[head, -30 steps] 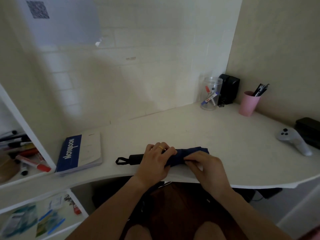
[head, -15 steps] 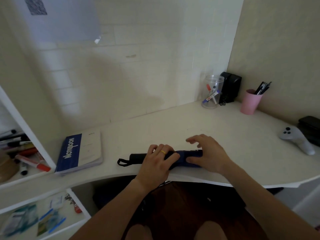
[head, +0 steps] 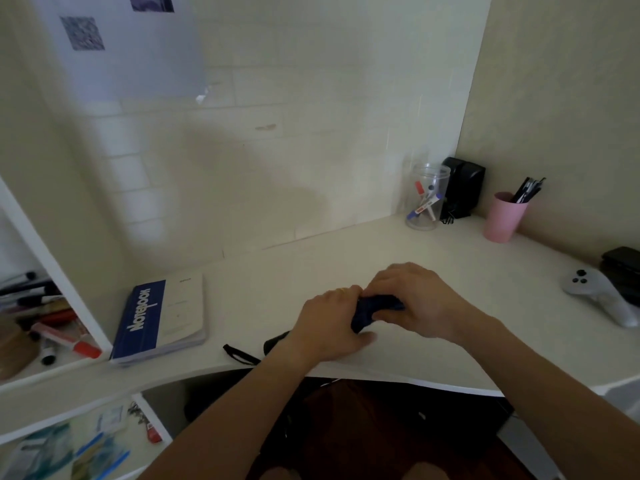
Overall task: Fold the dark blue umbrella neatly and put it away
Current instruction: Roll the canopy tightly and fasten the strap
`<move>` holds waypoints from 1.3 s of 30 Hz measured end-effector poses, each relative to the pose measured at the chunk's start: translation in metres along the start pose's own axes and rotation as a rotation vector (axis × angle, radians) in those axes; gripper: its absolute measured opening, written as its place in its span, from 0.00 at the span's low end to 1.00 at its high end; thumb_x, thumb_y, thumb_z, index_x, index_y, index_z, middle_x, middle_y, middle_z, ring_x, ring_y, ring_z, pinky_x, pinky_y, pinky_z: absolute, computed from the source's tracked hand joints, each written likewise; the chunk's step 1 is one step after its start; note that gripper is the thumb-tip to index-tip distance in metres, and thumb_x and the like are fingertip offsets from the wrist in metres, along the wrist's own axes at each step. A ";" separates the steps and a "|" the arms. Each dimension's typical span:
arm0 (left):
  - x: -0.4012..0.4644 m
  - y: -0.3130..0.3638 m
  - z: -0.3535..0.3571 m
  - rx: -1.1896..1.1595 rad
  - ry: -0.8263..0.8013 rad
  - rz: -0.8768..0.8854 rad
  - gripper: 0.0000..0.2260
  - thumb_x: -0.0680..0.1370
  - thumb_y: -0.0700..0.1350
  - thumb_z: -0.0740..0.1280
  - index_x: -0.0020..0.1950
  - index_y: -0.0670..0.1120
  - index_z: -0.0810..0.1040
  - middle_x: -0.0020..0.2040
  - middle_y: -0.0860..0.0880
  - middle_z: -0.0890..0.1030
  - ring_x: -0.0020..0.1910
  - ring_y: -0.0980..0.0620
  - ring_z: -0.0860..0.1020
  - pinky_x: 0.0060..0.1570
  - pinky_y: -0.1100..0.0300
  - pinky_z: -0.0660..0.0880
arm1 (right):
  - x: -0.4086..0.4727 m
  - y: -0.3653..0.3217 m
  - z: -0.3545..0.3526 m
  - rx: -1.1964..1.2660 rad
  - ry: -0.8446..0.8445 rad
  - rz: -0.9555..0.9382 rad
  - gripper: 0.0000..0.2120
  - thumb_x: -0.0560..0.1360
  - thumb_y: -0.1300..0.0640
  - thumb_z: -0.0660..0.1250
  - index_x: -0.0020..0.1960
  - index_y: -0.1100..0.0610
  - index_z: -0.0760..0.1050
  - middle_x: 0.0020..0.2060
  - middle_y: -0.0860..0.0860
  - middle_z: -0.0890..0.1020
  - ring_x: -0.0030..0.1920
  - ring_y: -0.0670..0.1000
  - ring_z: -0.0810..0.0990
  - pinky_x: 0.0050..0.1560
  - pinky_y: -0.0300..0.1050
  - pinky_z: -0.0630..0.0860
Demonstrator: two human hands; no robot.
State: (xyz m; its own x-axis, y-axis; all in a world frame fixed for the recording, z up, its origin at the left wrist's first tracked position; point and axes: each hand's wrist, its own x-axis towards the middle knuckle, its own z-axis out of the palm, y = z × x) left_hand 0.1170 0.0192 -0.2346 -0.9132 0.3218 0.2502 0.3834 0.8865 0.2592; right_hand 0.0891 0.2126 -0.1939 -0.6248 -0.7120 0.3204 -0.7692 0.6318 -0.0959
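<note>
A: We see the dark blue umbrella (head: 375, 311) folded, lying near the front edge of the white desk (head: 433, 268). Its black handle (head: 275, 341) and wrist strap (head: 239, 355) point to the left.

B: And our hands?

A: The left hand (head: 329, 330) is closed around the middle of the umbrella. The right hand (head: 412, 299) curls over the blue fabric, touching the left. The notebook (head: 161, 318) lies well apart on the left, the pink cup (head: 504, 220) far right.
</note>
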 end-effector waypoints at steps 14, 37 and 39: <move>0.003 0.062 -0.059 -1.665 0.350 -0.551 0.09 0.76 0.38 0.74 0.54 0.38 0.81 0.46 0.37 0.87 0.43 0.46 0.86 0.48 0.50 0.84 | -0.035 -0.115 0.045 0.138 0.562 0.506 0.27 0.82 0.41 0.55 0.78 0.50 0.58 0.57 0.46 0.76 0.34 0.45 0.79 0.27 0.39 0.78; -0.038 0.065 -0.108 -2.168 0.220 0.013 0.13 0.72 0.49 0.76 0.47 0.44 0.76 0.35 0.49 0.75 0.32 0.51 0.76 0.41 0.57 0.77 | -0.104 -0.142 -0.044 1.722 0.189 0.531 0.23 0.65 0.50 0.80 0.59 0.54 0.84 0.36 0.66 0.81 0.22 0.55 0.74 0.25 0.41 0.67; -0.042 0.069 -0.111 -2.147 0.210 0.047 0.12 0.74 0.50 0.74 0.42 0.45 0.75 0.32 0.51 0.73 0.29 0.53 0.73 0.38 0.58 0.75 | -0.103 -0.138 -0.051 1.802 0.136 0.602 0.31 0.56 0.42 0.84 0.56 0.53 0.85 0.37 0.64 0.83 0.26 0.56 0.77 0.32 0.45 0.71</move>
State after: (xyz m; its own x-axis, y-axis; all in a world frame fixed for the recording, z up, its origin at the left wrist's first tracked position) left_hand 0.1967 0.0296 -0.1236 -0.9340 0.1610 0.3190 0.0617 -0.8066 0.5878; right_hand 0.2663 0.2140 -0.1659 -0.8807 -0.4682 -0.0717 0.2531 -0.3372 -0.9068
